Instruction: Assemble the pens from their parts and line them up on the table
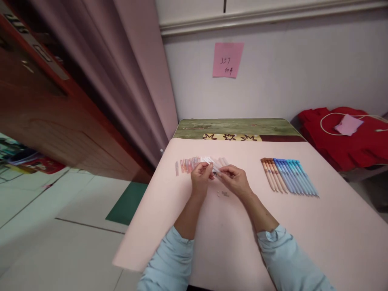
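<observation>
My left hand (200, 174) is closed in a pinch near the middle of the table; whatever is between its fingertips is too small to make out. Close beside it, my right hand (235, 178) pinches a pale, translucent pen part that slants up toward the left fingers. Just past the hands lie several whitish tubes (223, 161), partly hidden by the fingers. A row of small reddish printed pen pieces (186, 165) extends to the left. Tiny loose parts (224, 194) rest on the table below my right hand.
Several assembled pens lie side by side at the right, brown ones (273, 176) next to blue ones (294, 178). The table has a pale pink cover (230, 242). A red cloth (333, 149) with a white cable lies beyond its right edge. A curtain (145, 60) hangs at the left.
</observation>
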{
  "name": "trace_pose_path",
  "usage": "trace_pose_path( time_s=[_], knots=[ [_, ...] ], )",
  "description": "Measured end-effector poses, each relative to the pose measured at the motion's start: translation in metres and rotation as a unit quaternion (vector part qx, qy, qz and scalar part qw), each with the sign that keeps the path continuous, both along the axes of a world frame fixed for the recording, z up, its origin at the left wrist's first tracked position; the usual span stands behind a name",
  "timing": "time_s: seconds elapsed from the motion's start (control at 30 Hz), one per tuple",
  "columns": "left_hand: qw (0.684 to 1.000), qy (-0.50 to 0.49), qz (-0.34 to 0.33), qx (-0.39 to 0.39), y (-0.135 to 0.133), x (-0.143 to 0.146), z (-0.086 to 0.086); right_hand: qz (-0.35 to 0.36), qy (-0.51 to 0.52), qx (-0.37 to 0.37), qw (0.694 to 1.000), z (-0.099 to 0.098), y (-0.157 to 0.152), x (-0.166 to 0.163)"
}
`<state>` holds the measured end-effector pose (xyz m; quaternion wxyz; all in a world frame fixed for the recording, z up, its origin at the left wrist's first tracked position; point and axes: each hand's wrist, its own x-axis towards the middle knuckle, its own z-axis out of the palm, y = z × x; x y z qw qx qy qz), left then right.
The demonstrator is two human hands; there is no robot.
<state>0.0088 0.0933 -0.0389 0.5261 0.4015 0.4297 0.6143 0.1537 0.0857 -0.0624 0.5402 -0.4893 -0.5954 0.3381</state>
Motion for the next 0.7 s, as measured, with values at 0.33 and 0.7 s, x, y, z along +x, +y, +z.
trace_pose_path(
  time_s=[0.33, 0.7],
  knots=[
    [0.999, 0.005, 0.041, 0.03, -0.0013, -0.007, 0.0062, 0.024, 0.013, -0.013, 1.0, 0.0009, -0.0013, -0.0004],
    [0.999, -0.002, 0.046, 0.017, 0.0002, -0.008, 0.0066, 0.034, 0.002, -0.012, 0.999, -0.0023, -0.0005, 0.0008]
  ],
)
